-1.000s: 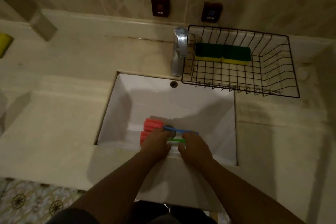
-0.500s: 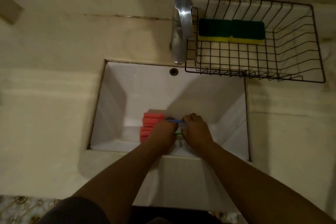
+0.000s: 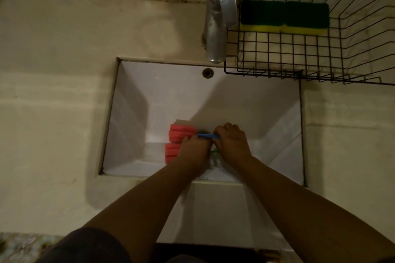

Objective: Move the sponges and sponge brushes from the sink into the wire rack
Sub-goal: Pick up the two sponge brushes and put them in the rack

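- Head view: both hands were down in the white sink [image 3: 136,100], side by side near its front wall.
- The left hand [image 3: 193,149] was curled, knuckles up, over the handles just right of the red sponge heads [image 3: 180,135]; what its fingers pinched was hidden under the hand — I cannot tell.
- The right hand [image 3: 232,144] was closed in a fist around the far end of the blue handle [image 3: 206,135], which ran across between the two hands.
- A sliver of green handle [image 3: 214,151] showed in the gap between the hands, lower than the blue one.
- The red sponge heads lay on the sink floor in two stacks, the nearer one [image 3: 171,152] partly covered by the left wrist.
- The wire rack [image 3: 363,28] stood on the counter [image 3: 53,113] behind the sink's right corner, its near edge overhanging the basin.
- Two green-and-yellow sponges [image 3: 284,16] lay end to end along the rack's far-left side — touching each other.
- The metal tap [image 3: 220,13] stood just left of the rack.
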`<state>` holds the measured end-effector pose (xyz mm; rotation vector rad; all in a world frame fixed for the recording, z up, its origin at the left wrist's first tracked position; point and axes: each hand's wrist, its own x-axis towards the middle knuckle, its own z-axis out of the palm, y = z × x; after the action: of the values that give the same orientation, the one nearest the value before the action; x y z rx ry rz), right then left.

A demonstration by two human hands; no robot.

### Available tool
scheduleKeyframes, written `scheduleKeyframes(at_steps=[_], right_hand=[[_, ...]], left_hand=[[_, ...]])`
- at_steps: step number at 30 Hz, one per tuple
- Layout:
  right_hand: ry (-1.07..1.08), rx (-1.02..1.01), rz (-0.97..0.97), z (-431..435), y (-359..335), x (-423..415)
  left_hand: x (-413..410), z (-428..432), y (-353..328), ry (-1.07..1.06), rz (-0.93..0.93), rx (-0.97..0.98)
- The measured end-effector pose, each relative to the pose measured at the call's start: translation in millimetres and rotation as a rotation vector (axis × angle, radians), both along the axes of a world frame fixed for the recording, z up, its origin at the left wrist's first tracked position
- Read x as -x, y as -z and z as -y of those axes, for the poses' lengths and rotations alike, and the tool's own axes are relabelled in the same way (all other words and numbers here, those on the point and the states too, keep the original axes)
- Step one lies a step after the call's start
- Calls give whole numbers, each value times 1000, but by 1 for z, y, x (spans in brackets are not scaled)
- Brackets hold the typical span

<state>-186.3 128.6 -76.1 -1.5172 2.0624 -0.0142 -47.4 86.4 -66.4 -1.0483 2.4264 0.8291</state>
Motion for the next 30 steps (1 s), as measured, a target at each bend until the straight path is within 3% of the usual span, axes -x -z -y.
scheduleKeyframes(at_steps=[10,17,30], right_hand=[[15,-65,35,0,4,-1],[121,-43,234,-3,-8,5],[77,157,171,-4,-72,25]], left_hand=[[0,3,-3,52,16,82],[2,3,-16,2,-48,115],[14,-2,-72,36,-173,256]])
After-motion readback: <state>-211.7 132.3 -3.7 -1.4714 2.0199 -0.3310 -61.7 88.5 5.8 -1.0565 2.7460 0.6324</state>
